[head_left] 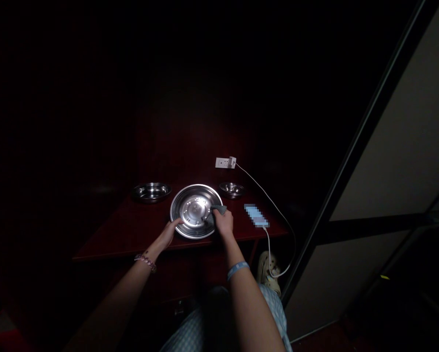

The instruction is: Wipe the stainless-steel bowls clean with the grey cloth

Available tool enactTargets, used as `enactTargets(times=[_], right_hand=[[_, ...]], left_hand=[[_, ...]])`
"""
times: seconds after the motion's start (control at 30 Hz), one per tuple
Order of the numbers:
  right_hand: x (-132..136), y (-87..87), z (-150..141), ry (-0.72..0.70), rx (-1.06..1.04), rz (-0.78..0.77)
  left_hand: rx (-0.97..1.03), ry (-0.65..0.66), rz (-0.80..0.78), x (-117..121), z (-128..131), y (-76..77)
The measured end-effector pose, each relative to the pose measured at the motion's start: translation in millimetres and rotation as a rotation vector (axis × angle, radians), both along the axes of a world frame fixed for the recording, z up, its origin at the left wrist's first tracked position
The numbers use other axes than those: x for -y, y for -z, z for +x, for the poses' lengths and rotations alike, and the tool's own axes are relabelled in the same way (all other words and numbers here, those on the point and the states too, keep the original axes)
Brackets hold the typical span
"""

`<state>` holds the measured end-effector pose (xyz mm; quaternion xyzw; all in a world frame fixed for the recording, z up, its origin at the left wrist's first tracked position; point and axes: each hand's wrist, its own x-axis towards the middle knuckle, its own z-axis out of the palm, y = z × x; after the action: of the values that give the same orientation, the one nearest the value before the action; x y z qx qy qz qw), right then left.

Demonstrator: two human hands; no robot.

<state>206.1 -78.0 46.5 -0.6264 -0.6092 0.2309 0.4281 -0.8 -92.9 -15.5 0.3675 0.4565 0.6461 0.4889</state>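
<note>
A large round steel plate (190, 203) lies near the front edge of a dark red table (131, 234). My left hand (170, 231) grips the plate's near-left rim, fingers curled over the edge. My right hand (222, 222) is closed on a small grey cloth (219, 209), which presses on the plate's right side. A bead bracelet sits on my left wrist and a blue band on my right.
Two smaller steel bowls stand behind the plate, one at the left (151, 191) and one at the right (231, 188). A phone (256, 215) lies right of the plate, cabled to a white power strip (225, 162). A dark-framed panel (351, 161) rises at right. The surroundings are very dark.
</note>
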Motion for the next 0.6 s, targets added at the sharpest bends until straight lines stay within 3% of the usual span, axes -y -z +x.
enactTargets(times=[0.23, 0.4, 0.6], right_hand=[[13.5, -27.1, 22.7, -0.023, 0.190, 0.009], [11.5, -25.9, 37.7, -0.091, 0.207, -0.013], [8.0, -22.7, 34.8, -0.072, 0.164, -0.022]], left_hand=[[-0.011, 0.122, -0.047, 4.5, 3.0, -2.9], [-0.004, 0.074, -0.044, 5.6, 3.3, -2.5], [0.042, 0.039, 0.017, 1.5, 5.4, 2.1]])
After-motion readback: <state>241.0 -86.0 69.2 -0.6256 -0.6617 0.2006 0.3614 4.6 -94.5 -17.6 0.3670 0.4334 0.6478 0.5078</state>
